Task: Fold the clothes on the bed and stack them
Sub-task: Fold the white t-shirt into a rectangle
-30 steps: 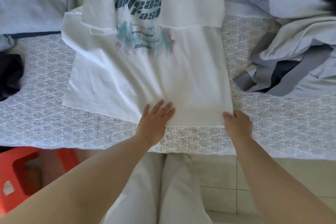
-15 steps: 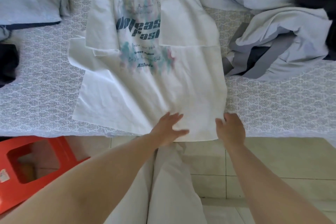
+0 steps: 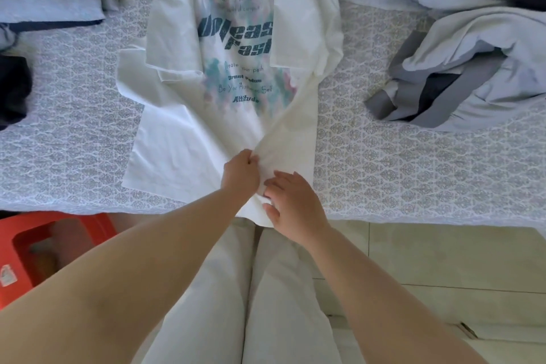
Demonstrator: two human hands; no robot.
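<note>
Fingers of the left hand (image 3: 240, 173) pinch a raised fold of the white T-shirt (image 3: 189, 139) at frame centre; the right hand (image 3: 291, 201) grips its hem just below. The shirt lies printed-side up on the bed (image 3: 413, 162), collar cut off at the top edge.

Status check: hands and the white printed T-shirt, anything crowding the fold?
Left hand pinches a fold of the white printed T-shirt. Right hand grips the hem. Grey-and-white clothes pile lies apart on the bed; nothing blocking.
</note>
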